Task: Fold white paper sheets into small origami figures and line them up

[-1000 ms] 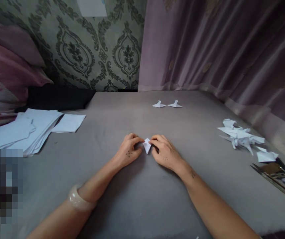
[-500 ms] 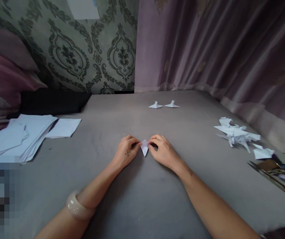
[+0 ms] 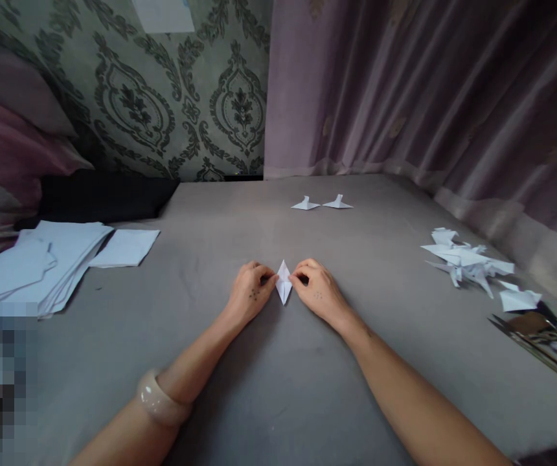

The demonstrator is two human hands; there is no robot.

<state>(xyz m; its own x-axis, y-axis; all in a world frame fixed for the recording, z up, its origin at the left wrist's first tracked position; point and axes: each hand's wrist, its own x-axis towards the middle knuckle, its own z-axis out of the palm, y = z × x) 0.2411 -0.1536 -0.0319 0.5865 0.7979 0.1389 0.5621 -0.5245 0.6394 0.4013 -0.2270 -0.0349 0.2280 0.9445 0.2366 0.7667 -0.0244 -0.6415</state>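
Note:
A small white folded paper (image 3: 284, 283), now a narrow diamond with a crease down its middle, is held between my two hands on the grey surface (image 3: 278, 388). My left hand (image 3: 254, 289) pinches its left corner between thumb and forefinger. On the opposite side, my right hand (image 3: 318, 289) pinches the right corner the same way. Both hands rest low, close to the cloth. A pale bangle (image 3: 162, 398) circles my left forearm.
Two folded paper birds (image 3: 337, 202) stand at the back. To the right lie a pile of folded paper figures (image 3: 470, 259), another folded piece (image 3: 520, 299) and scissors (image 3: 534, 348). Stacked white sheets (image 3: 65, 259), a smaller paper square (image 3: 125, 248) and black cloth (image 3: 108, 196) are at left.
The paper between my hands has changed from a short kite shape to a taller diamond, its upper point now reaching farther away. Both hands keep their pinch and have barely shifted.

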